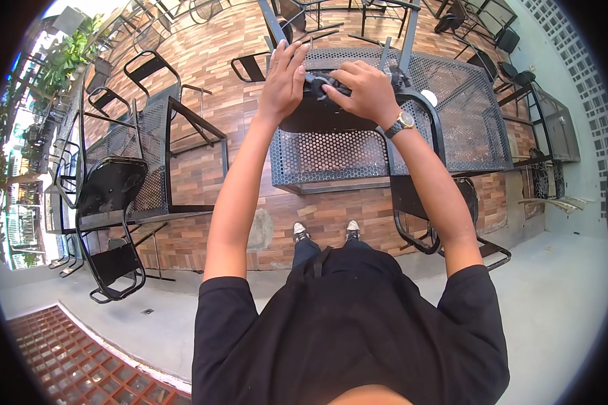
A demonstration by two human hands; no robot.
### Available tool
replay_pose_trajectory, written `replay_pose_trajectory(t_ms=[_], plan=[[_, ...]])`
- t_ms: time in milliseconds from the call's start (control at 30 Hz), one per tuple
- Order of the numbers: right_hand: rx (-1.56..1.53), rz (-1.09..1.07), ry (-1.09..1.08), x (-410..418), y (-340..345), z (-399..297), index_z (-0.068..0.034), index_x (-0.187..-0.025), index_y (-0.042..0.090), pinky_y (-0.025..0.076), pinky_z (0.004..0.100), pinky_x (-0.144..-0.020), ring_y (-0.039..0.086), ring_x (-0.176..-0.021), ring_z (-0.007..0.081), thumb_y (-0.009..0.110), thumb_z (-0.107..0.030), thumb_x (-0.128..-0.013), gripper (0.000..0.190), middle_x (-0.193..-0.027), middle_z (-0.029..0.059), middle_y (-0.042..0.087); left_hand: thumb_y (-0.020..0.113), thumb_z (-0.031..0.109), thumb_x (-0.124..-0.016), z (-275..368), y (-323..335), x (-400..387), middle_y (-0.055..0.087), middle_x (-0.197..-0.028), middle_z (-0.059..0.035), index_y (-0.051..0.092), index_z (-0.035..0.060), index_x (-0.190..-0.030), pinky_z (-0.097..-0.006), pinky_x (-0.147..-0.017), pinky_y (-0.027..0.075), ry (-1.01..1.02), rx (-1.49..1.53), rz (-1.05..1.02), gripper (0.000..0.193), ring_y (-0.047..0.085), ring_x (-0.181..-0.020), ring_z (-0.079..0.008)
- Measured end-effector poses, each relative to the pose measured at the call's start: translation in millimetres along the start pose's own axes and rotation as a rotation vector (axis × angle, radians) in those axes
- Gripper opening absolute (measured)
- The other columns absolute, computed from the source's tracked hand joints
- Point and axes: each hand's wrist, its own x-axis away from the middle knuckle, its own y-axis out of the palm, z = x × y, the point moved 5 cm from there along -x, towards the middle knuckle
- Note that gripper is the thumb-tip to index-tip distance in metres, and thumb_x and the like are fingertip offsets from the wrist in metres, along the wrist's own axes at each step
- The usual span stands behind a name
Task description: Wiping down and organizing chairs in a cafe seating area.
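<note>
A black metal chair [329, 115] rests on a perforated metal table [334, 152], with grey legs rising at the top. My left hand [283, 81] lies against the chair's frame, fingers extended; whether it grips the tube is unclear. My right hand [365, 91], with a watch on its wrist, is closed on a dark cloth [323, 87] pressed on the frame just right of my left hand. A small white round object [429, 97] lies on the table, right of my right hand.
Another perforated table [154, 147] stands at the left, with a black folding chair [114, 185] beside it. A chair [415, 197] is below my right forearm. More chairs and frames stand at the top and right. A red-brown grate [91, 359] lies at lower left.
</note>
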Motion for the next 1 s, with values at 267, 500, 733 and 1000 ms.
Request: replay_pose_trajectory(t_ms=[267, 500, 733, 1000], plan=[[-0.034, 0.007, 0.088, 12.1, -16.1, 28.6, -0.008, -0.082, 0.071, 0.056, 0.0404, -0.072, 0.069, -0.083, 0.027, 0.071, -0.039, -0.088, 0.031, -0.088, 0.005, 0.071, 0.042, 0.022, -0.107, 2.8, -1.3, -1.2, 0.05, -0.15, -0.0149, 0.056, 0.0085, -0.145, -0.05, -0.122, 0.03, -0.007, -0.037, -0.002, 0.042, 0.035, -0.147, -0.0436], [-0.012, 0.046, 0.121, 9.5, -14.1, 24.0, -0.008, -0.085, 0.073, 0.054, 0.0404, -0.072, 0.067, -0.081, 0.0278, 0.072, -0.037, -0.089, 0.029, -0.083, 0.0056, 0.069, 0.044, 0.021, -0.106, 0.5, -2.4, 0.8, 0.051, -0.149, -0.0149, 0.057, 0.0083, -0.142, -0.0516, -0.122, 0.029, -0.003, -0.036, 0.004, 0.04, 0.035, -0.147, -0.0436], [-0.058, -0.124, 0.516, -4.0, -0.8, 17.6, -0.012, -0.096, 0.08, 0.058, 0.0446, -0.08, 0.072, -0.095, 0.0319, 0.067, -0.051, -0.091, 0.041, -0.096, 0.009, 0.076, 0.047, 0.018, -0.105, -9.8, -6.5, -2.8, 0.054, -0.149, -0.0148, 0.06, 0.0069, -0.139, -0.0508, -0.125, 0.023, -0.03, 0.179, -0.017, 0.038, 0.034, -0.15, -0.0402], [0.045, -0.041, 0.525, -37.4, 29.3, -33.1, -0.011, -0.099, 0.08, 0.058, 0.0435, -0.08, 0.073, -0.093, 0.0306, 0.067, -0.056, -0.088, 0.049, -0.097, 0.0105, 0.076, 0.058, 0.017, -0.1, -39.8, -24.8, -31.7, 0.064, -0.137, -0.0125, 0.068, 0.0058, -0.123, -0.051, -0.123, 0.03, 0.23, 0.087, -0.143, 0.028, 0.049, -0.141, -0.0352]])
